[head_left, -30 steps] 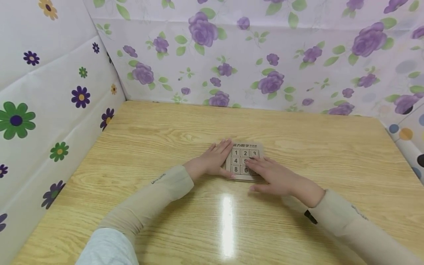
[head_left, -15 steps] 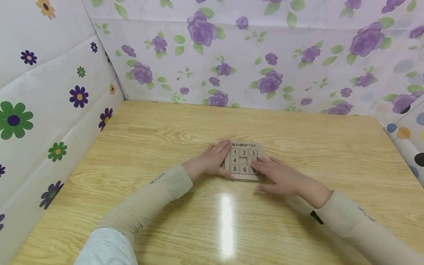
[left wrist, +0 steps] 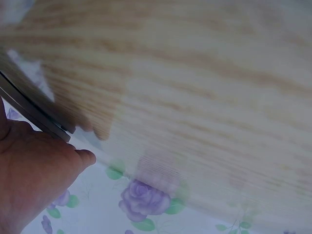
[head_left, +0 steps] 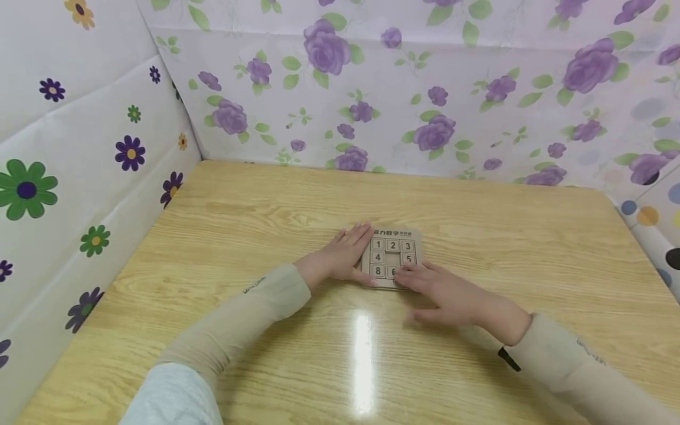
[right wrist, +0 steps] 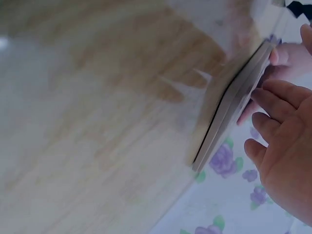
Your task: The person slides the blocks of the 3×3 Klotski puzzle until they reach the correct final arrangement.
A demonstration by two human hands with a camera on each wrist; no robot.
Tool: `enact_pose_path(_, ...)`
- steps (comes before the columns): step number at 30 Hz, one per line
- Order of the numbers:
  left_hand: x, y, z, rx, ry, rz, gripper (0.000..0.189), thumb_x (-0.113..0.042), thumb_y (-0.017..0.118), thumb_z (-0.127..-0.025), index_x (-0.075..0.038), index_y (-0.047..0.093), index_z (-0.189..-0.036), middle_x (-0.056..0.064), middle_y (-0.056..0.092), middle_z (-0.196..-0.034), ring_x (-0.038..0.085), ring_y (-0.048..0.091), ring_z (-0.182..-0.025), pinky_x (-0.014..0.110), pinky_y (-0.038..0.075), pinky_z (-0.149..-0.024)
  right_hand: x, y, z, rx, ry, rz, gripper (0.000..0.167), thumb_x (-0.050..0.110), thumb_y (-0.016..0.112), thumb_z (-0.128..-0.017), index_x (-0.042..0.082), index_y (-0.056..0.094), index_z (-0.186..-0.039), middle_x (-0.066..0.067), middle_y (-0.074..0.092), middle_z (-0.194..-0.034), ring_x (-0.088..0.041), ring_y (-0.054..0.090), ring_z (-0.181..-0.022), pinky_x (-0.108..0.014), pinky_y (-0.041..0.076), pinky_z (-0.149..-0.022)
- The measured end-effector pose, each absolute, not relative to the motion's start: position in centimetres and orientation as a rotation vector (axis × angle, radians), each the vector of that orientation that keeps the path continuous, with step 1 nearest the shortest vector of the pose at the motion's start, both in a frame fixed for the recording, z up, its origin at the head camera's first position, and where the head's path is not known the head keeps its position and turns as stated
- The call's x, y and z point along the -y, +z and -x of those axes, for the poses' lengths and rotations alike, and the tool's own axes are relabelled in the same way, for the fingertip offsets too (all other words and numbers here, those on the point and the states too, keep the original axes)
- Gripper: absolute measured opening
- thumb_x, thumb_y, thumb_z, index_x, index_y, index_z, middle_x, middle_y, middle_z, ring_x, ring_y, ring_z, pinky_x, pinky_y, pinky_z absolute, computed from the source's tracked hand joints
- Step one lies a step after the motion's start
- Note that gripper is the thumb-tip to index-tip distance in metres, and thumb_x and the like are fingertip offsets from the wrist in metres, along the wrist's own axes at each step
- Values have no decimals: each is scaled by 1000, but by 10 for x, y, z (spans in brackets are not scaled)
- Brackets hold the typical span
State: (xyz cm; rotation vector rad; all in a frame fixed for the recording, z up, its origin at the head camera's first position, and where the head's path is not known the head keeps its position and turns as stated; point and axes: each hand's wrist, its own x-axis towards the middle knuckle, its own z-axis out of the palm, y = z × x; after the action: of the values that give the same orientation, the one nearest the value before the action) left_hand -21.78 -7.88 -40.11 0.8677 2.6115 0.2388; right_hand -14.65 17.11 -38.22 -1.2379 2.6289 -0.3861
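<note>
A number slide puzzle (head_left: 379, 284) lies flat on the table, with light wooden tiles in a square frame and printed characters along its top. Tiles 1, 2 and 3 fill the top row. Between tile 4 (head_left: 378, 257) and tile 5 (head_left: 408, 258) the middle cell is vacant. My left hand (head_left: 340, 257) rests along the puzzle's left side, fingers straight at the upper corner and thumb at the lower one. My right hand (head_left: 446, 295) reaches in from the right, its fingertips on tile 6 (head_left: 392, 271) and hiding the bottom-right cell. Its thumb sticks out over the table.
The glossy wood-grain table (head_left: 265, 200) reflects a bright light streak near its front. A purple-flowered sheet (head_left: 297, 71) hangs behind it, and a white sheet with coloured daisies (head_left: 90, 147) closes off the left side.
Tile 5 has slid right from the middle cell, leaving that cell vacant. My right fingers have then shifted down and left onto tile 6. The left hand stays put.
</note>
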Motion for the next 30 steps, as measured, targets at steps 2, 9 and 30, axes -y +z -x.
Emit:
enact_pose_path(2,79,-400,218,-2610,235,-869,117,-68,59,-78,-6,-6,-152,9,-12,-159,23,-10,-147,42,-3,-120,-169,-382,145,-2619,-374,1237,68,40,62,-89,1,42,-142,-15,41,-147,-34,30,-140,-54,17,-117)
enact_pose_path(9,79,-398,220,-2605,241,-868,117,-68,60,-78,-6,-5,-152,9,-12,-159,23,-10,-147,42,-2,-120,-164,-385,151,-2691,-306,1267,69,40,62,-89,-2,42,-141,-17,41,-147,-35,32,-139,-55,22,-115)
enact_pose_path(30,78,-401,219,-2608,229,-875,116,-69,59,-78,-5,-4,-153,10,-10,-160,25,-9,-147,43,-1,-120,-143,-386,150,-2610,-353,1331,71,40,63,-88,-1,42,-142,-14,41,-148,-35,31,-140,-55,20,-116)
